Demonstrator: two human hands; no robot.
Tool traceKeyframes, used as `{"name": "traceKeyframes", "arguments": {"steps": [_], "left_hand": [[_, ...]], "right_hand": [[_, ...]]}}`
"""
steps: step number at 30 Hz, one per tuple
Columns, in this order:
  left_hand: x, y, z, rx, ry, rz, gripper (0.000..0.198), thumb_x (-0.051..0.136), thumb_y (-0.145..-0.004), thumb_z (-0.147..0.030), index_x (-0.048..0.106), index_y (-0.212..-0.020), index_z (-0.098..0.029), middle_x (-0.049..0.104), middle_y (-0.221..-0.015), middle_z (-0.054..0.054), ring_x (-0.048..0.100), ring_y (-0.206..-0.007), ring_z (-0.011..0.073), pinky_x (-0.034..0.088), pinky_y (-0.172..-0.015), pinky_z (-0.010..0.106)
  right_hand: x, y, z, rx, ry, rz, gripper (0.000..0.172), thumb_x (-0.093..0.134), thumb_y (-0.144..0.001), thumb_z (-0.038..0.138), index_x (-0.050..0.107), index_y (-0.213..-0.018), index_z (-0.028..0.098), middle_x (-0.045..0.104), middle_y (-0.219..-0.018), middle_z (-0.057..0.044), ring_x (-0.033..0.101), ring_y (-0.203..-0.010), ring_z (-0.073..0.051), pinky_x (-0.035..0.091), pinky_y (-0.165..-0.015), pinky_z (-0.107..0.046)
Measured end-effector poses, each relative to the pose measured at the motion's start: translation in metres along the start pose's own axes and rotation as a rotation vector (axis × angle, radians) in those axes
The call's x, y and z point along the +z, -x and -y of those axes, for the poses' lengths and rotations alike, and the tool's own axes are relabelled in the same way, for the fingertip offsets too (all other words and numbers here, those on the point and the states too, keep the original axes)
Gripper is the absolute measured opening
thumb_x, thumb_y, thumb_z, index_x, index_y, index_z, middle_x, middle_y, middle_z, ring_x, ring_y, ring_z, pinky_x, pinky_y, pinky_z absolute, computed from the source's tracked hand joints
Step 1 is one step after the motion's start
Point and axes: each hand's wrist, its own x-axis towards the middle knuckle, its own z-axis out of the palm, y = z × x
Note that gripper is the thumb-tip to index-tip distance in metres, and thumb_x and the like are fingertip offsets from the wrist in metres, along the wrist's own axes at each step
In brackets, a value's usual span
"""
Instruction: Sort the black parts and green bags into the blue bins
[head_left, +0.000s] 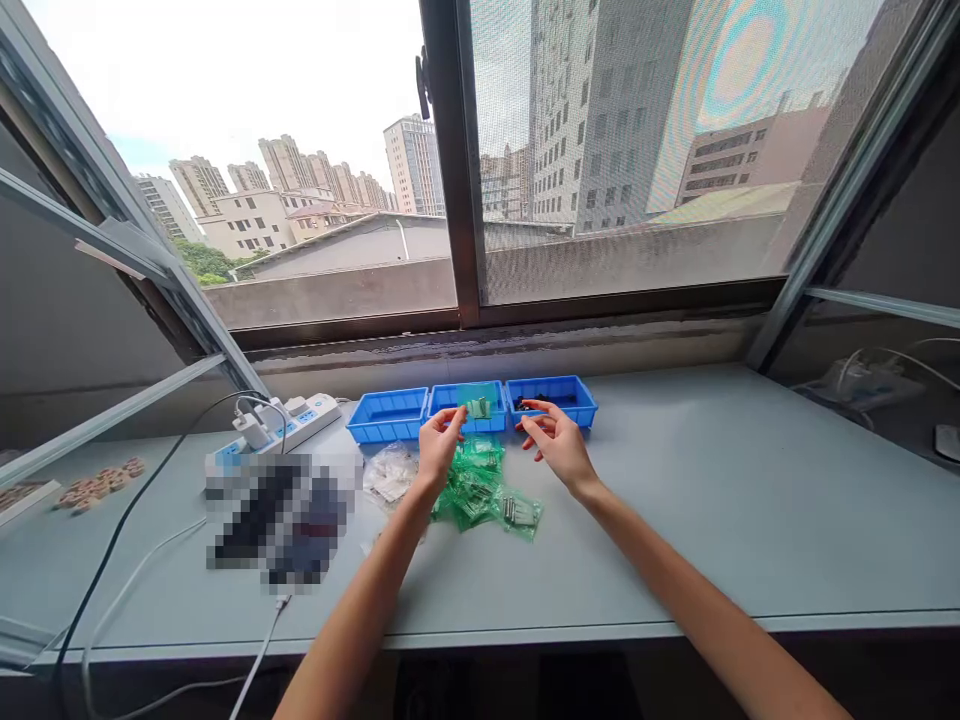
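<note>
My left hand (439, 447) is closed in a pinch at the left edge of a small green plastic bag (478, 405) with metal-looking pieces inside. That bag is in front of the middle blue bin (489, 424). My right hand (556, 442) hovers by the front of the right blue bin (587, 408), its fingers apart and curved, with nothing visible in them. Small black parts (559, 399) lie in that bin. Below and between my hands is a pile of similar green bags (472, 485), with one bag (520, 512) at its right showing several screw-like pieces.
Left of the pile lie clear plastic bags (391, 474), partly behind my left forearm. A third blue bin (388, 412) stands at the left of the row. Farther left are a power strip (319, 412), cables (142, 480) and a blurred dark object (285, 520). A window frame (459, 200) rises behind the table.
</note>
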Motion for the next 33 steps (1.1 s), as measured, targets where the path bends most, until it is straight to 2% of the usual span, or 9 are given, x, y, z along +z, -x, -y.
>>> {"name": "traceKeyframes", "arguments": {"steps": [5, 7, 9, 12, 17, 23, 25, 28, 33], "left_hand": [[-0.004, -0.005, -0.001, -0.082, -0.014, -0.142, 0.037, 0.07, -0.059, -0.047, 0.068, -0.076, -0.014, 0.066, -0.077, 0.007, 0.049, -0.048, 0.0097, 0.032, -0.039, 0.021], [-0.005, -0.006, -0.003, -0.088, -0.017, -0.165, 0.036, 0.069, -0.061, -0.046, 0.067, -0.077, -0.014, 0.067, -0.076, 0.008, 0.051, -0.048, 0.0111, 0.031, -0.037, 0.021], [-0.004, -0.007, -0.005, -0.078, -0.022, -0.167, 0.034, 0.066, -0.063, -0.045, 0.065, -0.078, -0.014, 0.066, -0.069, 0.006, 0.054, -0.051, 0.0128, 0.033, -0.038, 0.02], [-0.001, -0.013, -0.009, -0.047, -0.044, -0.153, 0.028, 0.061, -0.068, -0.041, 0.062, -0.078, -0.015, 0.063, -0.058, 0.003, 0.058, -0.056, 0.015, 0.039, -0.047, 0.022], [0.011, -0.028, -0.015, 0.006, -0.203, -0.192, 0.017, 0.054, -0.075, -0.033, 0.059, -0.08, -0.017, 0.065, -0.06, 0.003, 0.058, -0.056, 0.0168, 0.04, -0.057, 0.027], [0.027, -0.037, -0.009, 0.244, -0.555, -0.242, 0.015, 0.054, -0.077, -0.029, 0.063, -0.086, -0.021, 0.065, -0.062, 0.003, 0.061, -0.081, 0.0249, 0.036, -0.082, 0.038], [0.03, -0.037, -0.005, 0.301, -0.646, -0.242, 0.017, 0.053, -0.077, -0.027, 0.064, -0.088, -0.022, 0.064, -0.063, 0.004, 0.059, -0.085, 0.0265, 0.034, -0.084, 0.04], [0.032, -0.036, 0.003, 0.311, -0.76, -0.221, 0.019, 0.052, -0.078, -0.024, 0.066, -0.09, -0.02, 0.064, -0.066, 0.007, 0.057, -0.087, 0.028, 0.034, -0.085, 0.041], [0.037, -0.035, 0.015, 0.306, -0.765, -0.182, 0.026, 0.047, -0.079, -0.02, 0.065, -0.098, -0.017, 0.062, -0.066, 0.008, 0.055, -0.088, 0.0286, 0.034, -0.085, 0.042]], "right_hand": [[-0.005, 0.006, 0.008, -0.093, 0.644, 0.149, 0.014, 0.056, -0.076, 0.033, 0.066, -0.079, 0.024, 0.069, -0.074, 0.001, 0.063, -0.067, -0.017, 0.042, -0.06, -0.027], [-0.005, 0.009, 0.012, -0.108, 0.809, 0.226, 0.014, 0.056, -0.077, 0.033, 0.067, -0.073, 0.025, 0.07, -0.074, 0.002, 0.064, -0.073, -0.018, 0.039, -0.061, -0.027], [-0.005, 0.012, 0.015, -0.104, 0.875, 0.314, 0.018, 0.056, -0.079, 0.035, 0.068, -0.071, 0.025, 0.071, -0.075, 0.002, 0.064, -0.074, -0.018, 0.037, -0.06, -0.026], [-0.006, 0.012, 0.016, -0.122, 0.909, 0.416, 0.022, 0.059, -0.077, 0.041, 0.068, -0.066, 0.024, 0.071, -0.076, 0.001, 0.064, -0.075, -0.019, 0.034, -0.059, -0.026], [-0.008, 0.012, 0.013, -0.183, 0.858, 0.497, 0.028, 0.065, -0.069, 0.052, 0.068, -0.062, 0.025, 0.071, -0.074, 0.0, 0.063, -0.07, -0.019, 0.031, -0.054, -0.026], [-0.009, 0.013, 0.013, -0.213, 0.839, 0.568, 0.03, 0.076, -0.054, 0.05, 0.066, -0.059, 0.023, 0.069, -0.069, 0.001, 0.06, -0.065, -0.017, 0.03, -0.053, -0.025], [-0.009, 0.013, 0.013, -0.2, 0.832, 0.615, 0.029, 0.077, -0.054, 0.048, 0.064, -0.058, 0.022, 0.068, -0.067, 0.002, 0.059, -0.062, -0.016, 0.03, -0.053, -0.024], [-0.009, 0.013, 0.014, -0.181, 0.823, 0.654, 0.03, 0.077, -0.054, 0.046, 0.061, -0.057, 0.021, 0.067, -0.066, 0.002, 0.057, -0.06, -0.014, 0.03, -0.053, -0.024], [-0.01, 0.014, 0.012, -0.167, 0.745, 0.659, 0.03, 0.078, -0.053, 0.04, 0.058, -0.06, 0.02, 0.064, -0.066, 0.003, 0.054, -0.06, -0.013, 0.031, -0.054, -0.023]]}}
